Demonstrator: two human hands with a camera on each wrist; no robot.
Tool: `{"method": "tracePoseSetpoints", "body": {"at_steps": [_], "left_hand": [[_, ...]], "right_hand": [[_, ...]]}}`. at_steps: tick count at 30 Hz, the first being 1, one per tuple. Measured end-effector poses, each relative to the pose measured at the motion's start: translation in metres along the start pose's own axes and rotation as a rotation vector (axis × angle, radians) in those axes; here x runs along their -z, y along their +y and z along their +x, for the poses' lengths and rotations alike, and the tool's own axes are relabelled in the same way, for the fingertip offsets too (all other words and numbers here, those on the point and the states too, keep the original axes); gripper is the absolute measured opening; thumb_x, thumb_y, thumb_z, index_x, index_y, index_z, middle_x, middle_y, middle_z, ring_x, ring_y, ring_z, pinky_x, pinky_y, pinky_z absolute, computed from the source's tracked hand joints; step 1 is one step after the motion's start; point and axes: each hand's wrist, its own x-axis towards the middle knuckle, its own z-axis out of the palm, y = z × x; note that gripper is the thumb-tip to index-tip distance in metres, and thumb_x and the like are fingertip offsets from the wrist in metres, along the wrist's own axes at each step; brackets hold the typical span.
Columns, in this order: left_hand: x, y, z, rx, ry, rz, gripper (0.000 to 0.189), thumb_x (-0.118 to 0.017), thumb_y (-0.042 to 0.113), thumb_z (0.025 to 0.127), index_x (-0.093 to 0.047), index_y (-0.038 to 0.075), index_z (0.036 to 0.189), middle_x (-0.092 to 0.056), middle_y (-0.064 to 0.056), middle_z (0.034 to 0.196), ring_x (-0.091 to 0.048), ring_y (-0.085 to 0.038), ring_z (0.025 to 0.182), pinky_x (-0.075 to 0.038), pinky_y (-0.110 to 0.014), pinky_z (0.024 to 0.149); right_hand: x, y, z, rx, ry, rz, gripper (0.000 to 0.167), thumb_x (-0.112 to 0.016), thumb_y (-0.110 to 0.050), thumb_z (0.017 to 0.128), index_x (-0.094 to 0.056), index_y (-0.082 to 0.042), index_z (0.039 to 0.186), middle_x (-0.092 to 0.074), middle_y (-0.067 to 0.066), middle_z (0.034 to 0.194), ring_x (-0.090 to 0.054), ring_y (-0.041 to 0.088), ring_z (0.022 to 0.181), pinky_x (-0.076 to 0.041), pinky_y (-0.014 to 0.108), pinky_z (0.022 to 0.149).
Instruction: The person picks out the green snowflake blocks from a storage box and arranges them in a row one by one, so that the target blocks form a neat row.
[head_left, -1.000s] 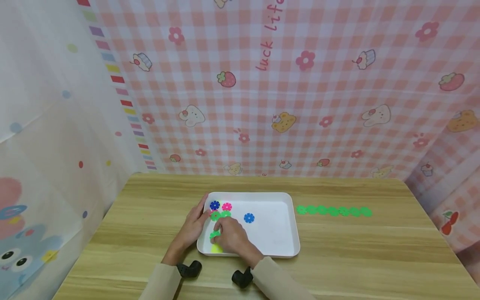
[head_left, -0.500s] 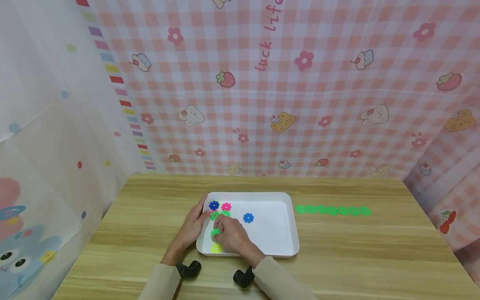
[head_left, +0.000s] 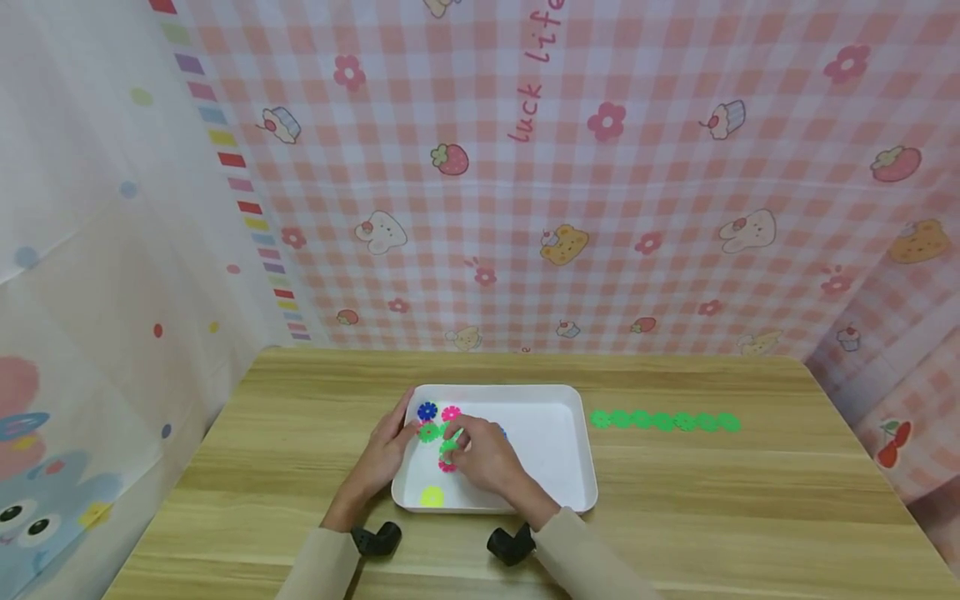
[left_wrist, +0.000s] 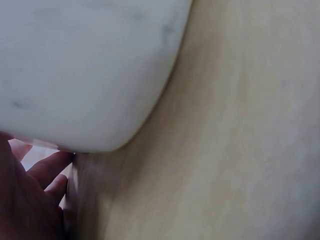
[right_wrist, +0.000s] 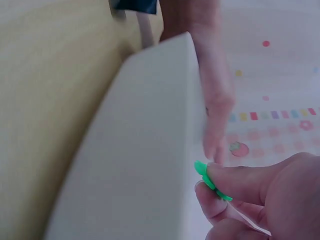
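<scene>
A white tray [head_left: 551, 454] holds several notched plastic snowflake discs. My left hand [head_left: 386, 454] grips its left side, thumb over the rim and fingers along the outer wall. In the left wrist view the fingers [left_wrist: 52, 170] lie against the tray's side [left_wrist: 90, 90]. My right hand [head_left: 483, 454] is over the tray's left half and pinches a green snowflake disc [right_wrist: 212, 182] between thumb and fingertips. A pink disc [head_left: 447, 467] shows just below it in the head view. Near the left hand's thumb lie a dark blue disc [head_left: 427, 411], another pink disc [head_left: 451, 413] and a green disc [head_left: 428, 432].
A yellow disc [head_left: 432, 497] lies at the tray's front left. The lighter blue disc [head_left: 504, 431] is mostly hidden behind the right hand. Right of the tray, a row of green discs [head_left: 663, 421] lies on the wooden table [head_left: 675, 517]. A patterned cloth [head_left: 637, 183] hangs behind.
My right hand has moved right and slightly away from me with the green disc. The yellow disc is uncovered, a pink disc shows below the green one, and the left hand stays put.
</scene>
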Motion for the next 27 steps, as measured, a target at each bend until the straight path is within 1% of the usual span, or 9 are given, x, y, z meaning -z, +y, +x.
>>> {"method": "tracePoseSetpoints", "body": {"at_steps": [5,10,13,17,21,23,25,27], "left_hand": [[-0.001,-0.002,0.001,0.001,0.002,0.005,0.058,-0.04,0.019,0.107,-0.018,0.017,0.16,-0.024,-0.012,0.163,-0.014,-0.034,0.151,-0.009,-0.056,0.121],[-0.001,-0.002,0.001,-0.005,0.005,0.006,0.057,-0.039,0.018,0.107,-0.018,0.017,0.16,-0.023,-0.012,0.164,-0.013,-0.034,0.151,-0.008,-0.056,0.121],[-0.001,-0.002,0.001,-0.004,-0.001,0.0,0.057,-0.039,0.018,0.107,-0.017,0.017,0.16,-0.021,-0.011,0.164,-0.011,-0.033,0.152,-0.006,-0.056,0.121],[-0.001,-0.002,0.001,0.002,-0.004,-0.009,0.057,-0.038,0.019,0.107,-0.017,0.017,0.16,-0.02,-0.011,0.165,-0.01,-0.033,0.152,-0.005,-0.057,0.121],[-0.001,-0.001,0.0,0.006,-0.005,-0.007,0.057,-0.039,0.019,0.107,-0.017,0.017,0.16,-0.021,-0.01,0.164,-0.011,-0.032,0.152,-0.006,-0.056,0.121],[-0.001,-0.001,0.0,0.013,-0.007,-0.009,0.057,-0.038,0.02,0.107,-0.017,0.018,0.16,-0.02,-0.009,0.164,-0.012,-0.031,0.152,-0.007,-0.055,0.122],[-0.001,0.0,-0.001,0.017,-0.011,-0.008,0.057,-0.038,0.021,0.108,-0.016,0.018,0.16,-0.02,-0.008,0.165,-0.011,-0.03,0.152,-0.007,-0.055,0.122],[-0.001,0.001,-0.001,0.017,-0.016,-0.017,0.057,-0.037,0.021,0.108,-0.016,0.018,0.16,-0.019,-0.008,0.165,-0.011,-0.029,0.152,-0.008,-0.054,0.122]], "right_hand": [[0.023,0.004,-0.005,0.015,0.039,0.004,0.014,-0.073,-0.004,0.085,-0.07,-0.007,0.097,-0.062,0.001,0.075,-0.05,0.011,0.063,-0.041,0.023,0.055],[0.045,0.012,-0.012,-0.019,0.094,0.022,0.012,-0.074,-0.005,0.086,-0.07,-0.009,0.097,-0.062,0.001,0.076,-0.049,0.012,0.061,-0.04,0.025,0.053],[0.057,0.02,-0.015,-0.041,0.154,0.022,0.013,-0.074,-0.005,0.086,-0.07,-0.01,0.097,-0.063,0.0,0.076,-0.048,0.013,0.061,-0.039,0.025,0.052],[0.072,0.032,-0.018,-0.06,0.261,0.013,0.014,-0.075,-0.004,0.085,-0.07,-0.01,0.097,-0.063,0.001,0.077,-0.049,0.014,0.063,-0.04,0.025,0.054],[0.09,0.046,-0.024,-0.099,0.327,0.02,0.014,-0.073,-0.006,0.088,-0.07,-0.01,0.1,-0.064,0.003,0.083,-0.051,0.016,0.069,-0.041,0.025,0.058],[0.101,0.052,-0.028,-0.125,0.34,0.052,0.015,-0.072,-0.007,0.09,-0.07,-0.009,0.104,-0.064,0.006,0.086,-0.049,0.015,0.066,-0.04,0.023,0.055],[0.112,0.06,-0.032,-0.157,0.351,0.101,0.017,-0.07,-0.009,0.091,-0.069,-0.008,0.108,-0.063,0.008,0.09,-0.046,0.014,0.06,-0.037,0.022,0.049],[0.123,0.067,-0.037,-0.183,0.364,0.146,0.019,-0.068,-0.011,0.093,-0.067,-0.007,0.112,-0.062,0.01,0.094,-0.047,0.014,0.058,-0.039,0.022,0.047]]}}
